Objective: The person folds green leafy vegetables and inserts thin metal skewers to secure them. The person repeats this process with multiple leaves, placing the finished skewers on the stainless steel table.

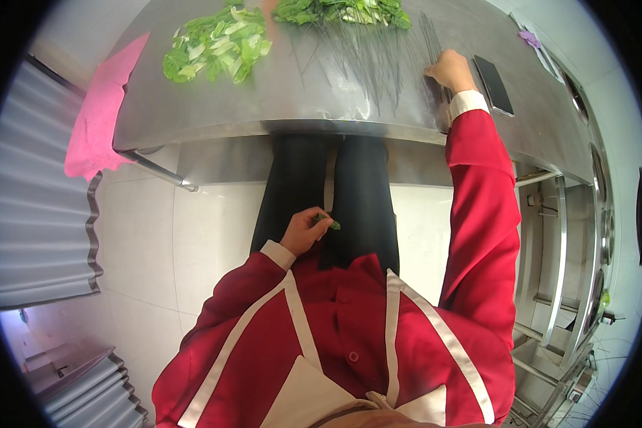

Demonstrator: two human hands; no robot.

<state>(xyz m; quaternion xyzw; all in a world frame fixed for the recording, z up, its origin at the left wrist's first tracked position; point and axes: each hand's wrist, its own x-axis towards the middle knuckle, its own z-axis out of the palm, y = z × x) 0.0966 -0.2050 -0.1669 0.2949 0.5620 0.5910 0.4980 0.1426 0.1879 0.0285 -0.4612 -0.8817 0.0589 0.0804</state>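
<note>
My left hand (304, 231) is in front of my lap, with a small rolled green leaf (335, 225) pinched between thumb and fingers. Out on the steel table (203, 109), my right hand (453, 70) reaches over a narrow bundle of thin metal skewers (430, 33). Its fingers are curled down on them; whether they grip one is hidden. Left of that hand, many more skewers (377, 69) fan out towards me. Green leaves (348, 10) lie at their far ends, apparently threaded on. A loose heap of cut leafy greens (219, 45) rests farther left.
A dark phone-like slab (493, 85) lies just right of my right hand. Pink cloth or sheet (99, 112) hangs over the table's left corner. Metal shelving (559, 257) stands at the right, and a grey curtain (37, 187) hangs at the left.
</note>
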